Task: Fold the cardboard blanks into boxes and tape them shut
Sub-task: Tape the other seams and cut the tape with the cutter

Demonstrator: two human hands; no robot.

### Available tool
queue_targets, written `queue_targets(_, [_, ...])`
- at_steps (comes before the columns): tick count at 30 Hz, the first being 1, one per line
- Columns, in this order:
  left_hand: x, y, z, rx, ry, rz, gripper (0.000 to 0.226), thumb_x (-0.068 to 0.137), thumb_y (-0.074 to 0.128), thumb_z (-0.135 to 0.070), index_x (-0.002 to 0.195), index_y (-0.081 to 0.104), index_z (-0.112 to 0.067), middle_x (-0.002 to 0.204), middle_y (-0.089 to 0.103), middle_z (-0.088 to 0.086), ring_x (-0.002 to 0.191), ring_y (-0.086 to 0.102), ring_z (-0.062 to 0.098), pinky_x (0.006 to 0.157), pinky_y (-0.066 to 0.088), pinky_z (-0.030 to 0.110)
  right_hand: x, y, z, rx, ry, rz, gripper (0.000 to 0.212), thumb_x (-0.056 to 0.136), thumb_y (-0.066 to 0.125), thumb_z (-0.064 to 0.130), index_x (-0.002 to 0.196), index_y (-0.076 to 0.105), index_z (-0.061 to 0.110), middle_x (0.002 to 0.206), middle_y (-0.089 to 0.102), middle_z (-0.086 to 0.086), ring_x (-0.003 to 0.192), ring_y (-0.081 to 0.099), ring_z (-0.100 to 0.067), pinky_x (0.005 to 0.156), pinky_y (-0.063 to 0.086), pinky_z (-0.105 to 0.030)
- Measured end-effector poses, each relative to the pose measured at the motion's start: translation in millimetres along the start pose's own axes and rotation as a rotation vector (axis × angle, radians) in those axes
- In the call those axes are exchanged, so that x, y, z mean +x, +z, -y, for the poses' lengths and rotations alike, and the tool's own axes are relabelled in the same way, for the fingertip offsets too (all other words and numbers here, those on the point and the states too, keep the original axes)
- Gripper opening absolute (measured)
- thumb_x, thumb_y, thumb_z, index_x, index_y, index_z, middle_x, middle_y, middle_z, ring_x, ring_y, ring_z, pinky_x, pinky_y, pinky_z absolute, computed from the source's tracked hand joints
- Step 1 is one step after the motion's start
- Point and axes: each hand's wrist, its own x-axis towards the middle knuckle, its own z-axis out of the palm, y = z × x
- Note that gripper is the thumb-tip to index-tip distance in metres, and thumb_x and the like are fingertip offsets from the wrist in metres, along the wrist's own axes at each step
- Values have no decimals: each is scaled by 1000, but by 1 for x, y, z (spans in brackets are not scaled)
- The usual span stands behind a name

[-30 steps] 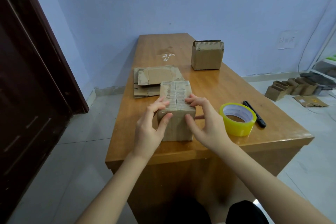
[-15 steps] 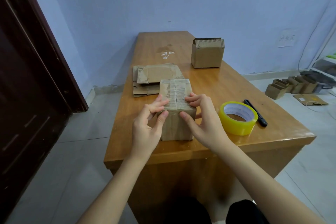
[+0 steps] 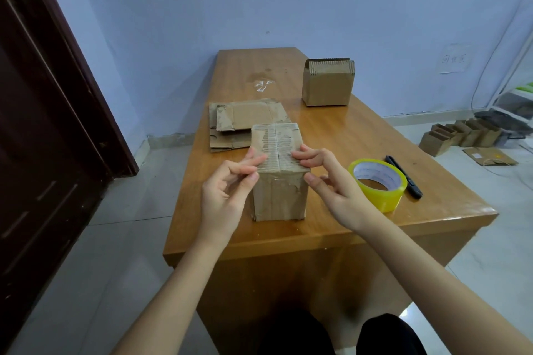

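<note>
- Both thumbs now lifted off the near face of the box [image 3: 278, 173], where a second ago they pressed the tape [image 3: 281, 180] down at the top edge.
- Left hand [image 3: 227, 190]: fingertips resting on the box top at its left edge, fingers loosely curled, gripping nothing.
- Right hand [image 3: 331, 181]: fingertips touching the top at the right edge, thumb just beside the corner, also holding nothing.
- Box unmoved, upright near the front edge of the desk [image 3: 346, 130], top flaps shut, clear tape along the seam and down the near face.
- Likely meaning: smoothing nearly over, this box about sealed.
- Tape roll [image 3: 377, 183] and pen [image 3: 403, 176] unmoved, right of the box.
- Flat blanks [image 3: 242, 124] behind it, not yet folded; another box [image 3: 327, 83] farther back, well apart.
- Next, probably: set this one aside, take a blank.
</note>
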Motion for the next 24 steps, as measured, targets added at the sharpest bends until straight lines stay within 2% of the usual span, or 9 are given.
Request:
queue_targets(4, [3, -6, -2, 2, -28, 43, 10, 85, 59, 5, 88, 61, -4, 114, 68, -1, 121, 55, 13, 95, 48, 25, -1, 2, 0, 109, 50, -22, 14, 95, 44, 17, 104, 53, 21, 129, 56, 4, 137, 34, -4, 103, 41, -33])
queue_targets(8, [5, -10, -12, 42, -87, 87, 10, 86, 58, 5, 90, 62, -3, 113, 69, -1, 121, 54, 7, 93, 45, 16, 3, -3, 9, 151, 156, -37, 21, 101, 39, 19, 101, 58, 11, 126, 57, 9, 129, 42, 3, 93, 51, -32])
queue_targets(12, [11, -16, -32, 204, -176, 188, 23, 90, 55, -1, 103, 66, -18, 122, 63, -6, 120, 51, -1, 96, 42, 11, 10, -7, 21, -124, 174, -114, 9, 95, 54, 24, 96, 58, 16, 124, 46, 13, 115, 44, 9, 82, 48, -15])
queue_targets(14, [13, -15, -43, 361, -211, 270, 32, 91, 57, -8, 114, 61, -30, 131, 56, -10, 115, 51, -7, 89, 41, 4, 15, -11, 28, -286, 236, -149, 12, 93, 57, 28, 101, 52, 21, 116, 48, 10, 104, 49, 6, 83, 48, -18])
queue_targets(16, [19, -15, -53, 514, -224, 358, 35, 92, 57, -19, 123, 56, -35, 131, 51, -17, 103, 55, -9, 83, 45, 7, 21, -15, 39, -368, 418, -75, 20, 95, 52, 36, 107, 47, 21, 107, 55, 7, 92, 56, -6, 82, 52, -33])
queue_targets(18, [31, -13, -65, 680, -144, 345, 26, 93, 56, -25, 116, 61, -37, 122, 57, -20, 89, 63, -1, 82, 51, 18, 27, -20, 51, -539, 573, 50, 31, 97, 40, 47, 109, 45, 19, 98, 60, 3, 84, 61, -15, 78, 55, -41])
queue_targets(19, [41, -12, -71, 749, -85, 303, 21, 92, 56, -25, 108, 65, -34, 115, 61, -19, 86, 65, 6, 81, 53, 24, 29, -21, 56, -634, 620, 100, 37, 97, 35, 50, 110, 44, 17, 96, 63, 0, 82, 64, -18, 77, 56, -43])
queue_targets(21, [72, -7, -77, 858, -44, 231, 18, 91, 55, -20, 98, 70, -26, 102, 66, -14, 85, 62, 10, 77, 48, 19, 32, -22, 66, -691, 702, 168, 46, 98, 28, 53, 117, 39, 13, 92, 66, -6, 73, 69, -21, 72, 59, -42])
queue_targets(24, [123, 7, -63, 1081, -157, 277, 20, 91, 49, -22, 98, 68, -21, 102, 66, -4, 94, 58, 15, 81, 46, 25, 34, -16, 76, -517, 819, 241, 49, 99, 26, 50, 126, 31, 10, 85, 70, -13, 66, 71, -26, 65, 61, -40])
